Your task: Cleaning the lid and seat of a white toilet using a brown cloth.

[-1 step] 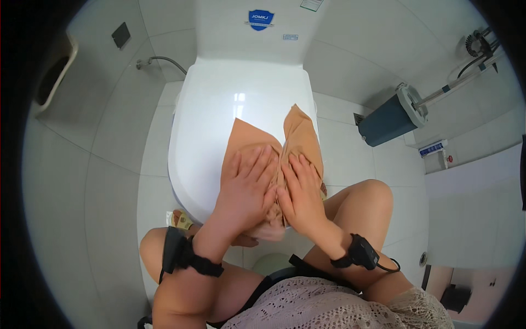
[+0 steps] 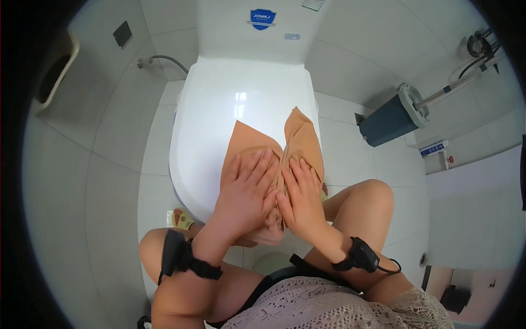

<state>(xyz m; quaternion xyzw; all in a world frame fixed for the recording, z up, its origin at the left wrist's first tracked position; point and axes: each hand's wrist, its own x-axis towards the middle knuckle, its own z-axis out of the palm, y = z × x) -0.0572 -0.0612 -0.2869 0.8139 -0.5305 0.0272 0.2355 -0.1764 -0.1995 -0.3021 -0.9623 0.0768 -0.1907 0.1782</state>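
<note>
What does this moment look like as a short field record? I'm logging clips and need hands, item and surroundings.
place: tiled bathroom
surface: closed white toilet lid
item: tan cloth spread on the lid
left hand: flat on the cloth, fingers spread
right hand: flat on the cloth beside the left
wrists: black strap on the left, black band on the right
nearby: dark blue bin on the floor at right

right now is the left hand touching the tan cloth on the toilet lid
Touching. The head view shows the left hand pressed flat, fingers spread, on the tan cloth with no gap.
</note>
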